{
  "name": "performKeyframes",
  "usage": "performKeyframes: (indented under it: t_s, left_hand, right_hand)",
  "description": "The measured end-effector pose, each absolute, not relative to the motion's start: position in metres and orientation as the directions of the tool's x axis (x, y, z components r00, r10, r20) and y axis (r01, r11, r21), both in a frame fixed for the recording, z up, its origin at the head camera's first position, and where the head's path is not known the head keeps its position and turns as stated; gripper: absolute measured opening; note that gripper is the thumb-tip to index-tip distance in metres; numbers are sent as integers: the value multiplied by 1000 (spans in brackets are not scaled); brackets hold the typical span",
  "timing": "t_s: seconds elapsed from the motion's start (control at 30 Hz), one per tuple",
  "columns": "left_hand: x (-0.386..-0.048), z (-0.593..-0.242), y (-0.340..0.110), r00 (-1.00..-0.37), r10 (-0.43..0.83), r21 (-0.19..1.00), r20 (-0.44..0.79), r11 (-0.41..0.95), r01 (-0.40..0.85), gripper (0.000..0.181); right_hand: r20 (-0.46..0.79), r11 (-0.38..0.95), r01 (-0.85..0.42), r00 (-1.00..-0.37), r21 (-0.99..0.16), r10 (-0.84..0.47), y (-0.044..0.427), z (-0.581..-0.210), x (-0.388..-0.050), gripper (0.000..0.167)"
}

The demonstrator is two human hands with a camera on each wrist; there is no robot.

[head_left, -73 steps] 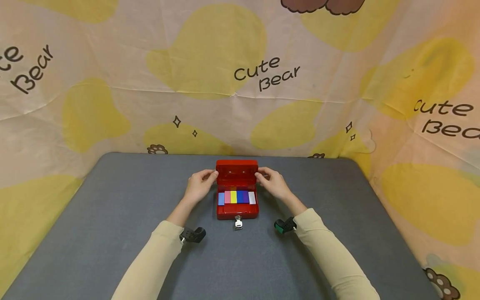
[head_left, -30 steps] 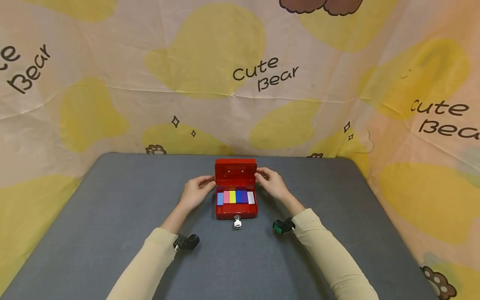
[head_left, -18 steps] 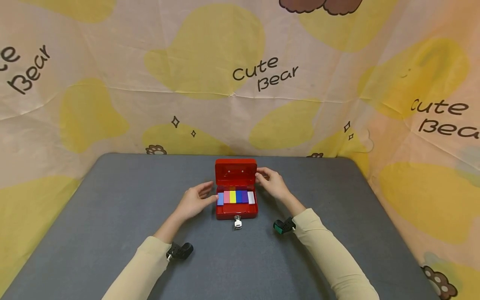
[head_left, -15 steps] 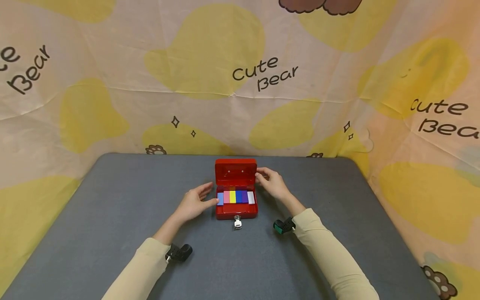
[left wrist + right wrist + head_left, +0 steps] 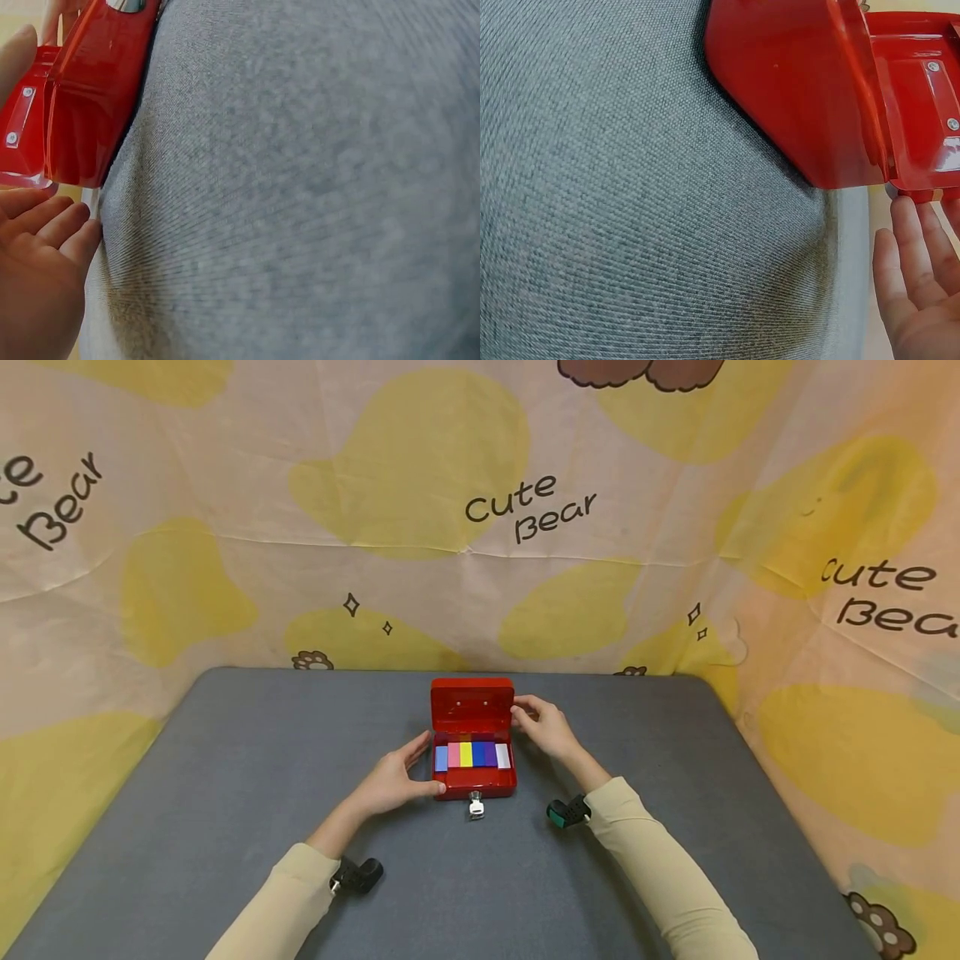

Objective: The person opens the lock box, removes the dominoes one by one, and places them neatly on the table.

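A red metal box (image 5: 495,787) sits on the grey table with its lid (image 5: 472,717) raised. Inside lies a row of coloured blocks (image 5: 467,754): light blue, pink, yellow, blue, purple and white. A key (image 5: 476,808) sticks out at the front. My left hand (image 5: 388,783) spans the box's left side, thumb on the front left corner and fingers extended by the back; the left wrist view shows these relaxed fingers (image 5: 64,225) beside the red metal. My right hand (image 5: 549,728) holds the lid's right edge, thumb in front; its fingers (image 5: 911,247) reach behind the lid (image 5: 919,97).
The grey tabletop (image 5: 465,893) surrounds the box. Behind and at the sides hangs a cloth (image 5: 420,460) with yellow patches and printed words. A black wrist device (image 5: 358,875) is on my left wrist, another (image 5: 568,811) on my right.
My left hand has let go of the lid's left edge and come down and toward me to the box's left side. My right hand has stayed at the lid, which remains raised.
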State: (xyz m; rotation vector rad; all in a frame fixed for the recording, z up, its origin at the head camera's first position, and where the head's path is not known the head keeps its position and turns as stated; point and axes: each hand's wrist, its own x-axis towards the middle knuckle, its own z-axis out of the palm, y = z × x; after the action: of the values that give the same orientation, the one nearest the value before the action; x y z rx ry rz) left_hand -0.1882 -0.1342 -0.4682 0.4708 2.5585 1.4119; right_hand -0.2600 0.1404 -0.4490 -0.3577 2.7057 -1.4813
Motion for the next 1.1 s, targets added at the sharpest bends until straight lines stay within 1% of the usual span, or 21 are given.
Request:
performKeyframes:
  t_s: [0.27,0.47,1.1]
  left_hand:
    - [-185,-467,-131,-935,352,819,-35,546,175,98]
    - [-186,-467,-128,-940,341,800,-33,572,180,99]
    - [-187,-467,-126,-944,328,814,-36,558,162,96]
  right_hand:
    - [70,512,-177,-973,-841,-221,140,-450,-261,34]
    - [75,480,-182,-969,-858,-234,141,-449,-261,35]
    - [55,472,-159,-973,-867,-226,141,-452,-259,37]
